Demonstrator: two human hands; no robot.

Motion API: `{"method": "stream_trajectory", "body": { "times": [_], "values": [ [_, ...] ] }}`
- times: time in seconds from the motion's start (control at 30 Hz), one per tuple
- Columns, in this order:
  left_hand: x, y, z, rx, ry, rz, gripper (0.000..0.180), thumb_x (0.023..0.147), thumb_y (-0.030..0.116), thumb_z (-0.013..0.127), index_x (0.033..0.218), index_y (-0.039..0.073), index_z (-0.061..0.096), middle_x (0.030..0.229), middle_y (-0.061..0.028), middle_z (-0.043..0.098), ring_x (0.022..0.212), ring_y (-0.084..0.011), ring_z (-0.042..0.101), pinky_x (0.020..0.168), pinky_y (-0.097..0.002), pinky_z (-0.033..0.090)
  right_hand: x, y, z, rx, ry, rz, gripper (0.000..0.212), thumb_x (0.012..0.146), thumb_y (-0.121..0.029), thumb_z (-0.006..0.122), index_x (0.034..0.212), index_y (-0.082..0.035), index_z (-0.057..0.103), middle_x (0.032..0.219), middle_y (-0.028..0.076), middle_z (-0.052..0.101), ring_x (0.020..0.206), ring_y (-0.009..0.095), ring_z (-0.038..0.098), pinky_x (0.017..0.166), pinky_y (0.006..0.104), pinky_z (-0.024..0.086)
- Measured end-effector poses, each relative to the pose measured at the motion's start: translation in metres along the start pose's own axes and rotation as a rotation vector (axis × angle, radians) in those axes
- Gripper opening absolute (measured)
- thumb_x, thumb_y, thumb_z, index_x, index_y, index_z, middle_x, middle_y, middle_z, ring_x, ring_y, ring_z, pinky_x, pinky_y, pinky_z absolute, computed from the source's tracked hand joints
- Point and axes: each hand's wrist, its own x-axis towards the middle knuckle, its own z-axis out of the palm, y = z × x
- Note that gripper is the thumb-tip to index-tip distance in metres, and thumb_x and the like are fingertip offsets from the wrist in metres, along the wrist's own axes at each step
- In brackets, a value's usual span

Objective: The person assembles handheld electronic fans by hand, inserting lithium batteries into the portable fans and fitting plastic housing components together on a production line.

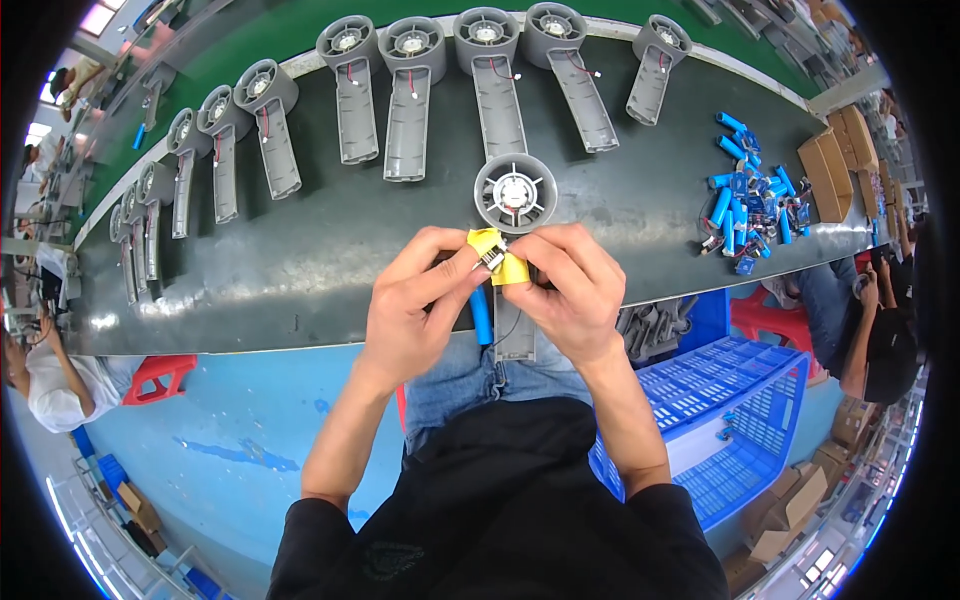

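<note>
My left hand (420,290) is closed in a pinch on a small silvery part with dark slots (492,258), perhaps a circuit board or connector. Yellow tape (511,271) lies around that part, and my right hand (572,285) pinches the tape from the other side. Just below my fingers hangs a blue cylindrical battery (481,316). A grey fan housing (515,193) with a round ribbed head sits right beyond my hands. Its trough-shaped handle (515,345) reaches over the table's near edge toward my lap, with a thin dark wire beside it.
Several similar grey fan housings (410,100) line the far side of the dark table (330,250). Blue batteries with small boards (740,210) are heaped at right, beside a cardboard box (826,175). A blue crate (720,420) stands by my right arm. Other people sit at both sides.
</note>
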Motion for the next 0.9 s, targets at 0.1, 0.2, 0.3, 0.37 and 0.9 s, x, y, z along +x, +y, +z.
{"method": "stream_trajectory", "body": {
  "times": [0.1,0.2,0.3,0.37,0.9],
  "values": [
    [0.0013,-0.0048,-0.0009,-0.015,-0.011,0.047,0.018,0.081,-0.008,0.068,0.098,-0.006,0.065,0.092,-0.0122,0.061,0.079,-0.0247,0.057,0.067,-0.0315,0.048,0.0003,-0.0001,0.0017,-0.031,0.013,-0.014,0.025,0.062,0.003,0.078,0.084,-0.001,0.067,0.08,0.005,0.062,0.057,0.012,0.055,0.049,0.0246,0.045],
    [0.0028,-0.0084,-0.002,0.008,-0.026,0.124,0.02,0.079,-0.009,0.068,0.098,-0.006,0.065,0.091,-0.0121,0.06,0.08,-0.0258,0.056,0.068,-0.0324,0.048,-0.0001,0.0009,0.0014,-0.041,0.003,-0.051,0.025,0.061,0.003,0.078,0.083,-0.002,0.067,0.079,0.005,0.062,0.058,0.014,0.056,0.05,0.0255,0.045],
    [0.0035,-0.0085,-0.0029,0.003,-0.046,0.15,0.021,0.079,-0.01,0.067,0.099,-0.005,0.065,0.091,-0.0122,0.06,0.081,-0.027,0.056,0.069,-0.0333,0.048,-0.0012,0.0027,0.0007,-0.047,0.021,-0.075,0.027,0.059,0.002,0.079,0.082,-0.002,0.067,0.079,0.005,0.063,0.059,0.016,0.056,0.052,0.0267,0.046],
    [0.0027,-0.0091,-0.0045,-0.01,-0.064,0.136,0.019,0.082,-0.01,0.066,0.1,-0.006,0.066,0.094,-0.0119,0.06,0.082,-0.0234,0.057,0.067,-0.0298,0.047,-0.0006,0.003,-0.0009,-0.05,0.012,-0.083,0.027,0.059,0.001,0.08,0.082,-0.002,0.067,0.079,0.005,0.063,0.061,0.017,0.057,0.053,0.0274,0.046],
    [0.0008,-0.011,-0.0059,-0.037,-0.095,0.148,0.022,0.081,-0.011,0.064,0.102,-0.006,0.066,0.092,-0.0118,0.06,0.082,-0.025,0.056,0.066,-0.0314,0.048,-0.005,0.0037,-0.0026,-0.037,0.006,-0.116,0.029,0.058,0.003,0.079,0.084,-0.002,0.067,0.079,0.005,0.064,0.063,0.018,0.058,0.056,0.0285,0.047]
  ]
}}
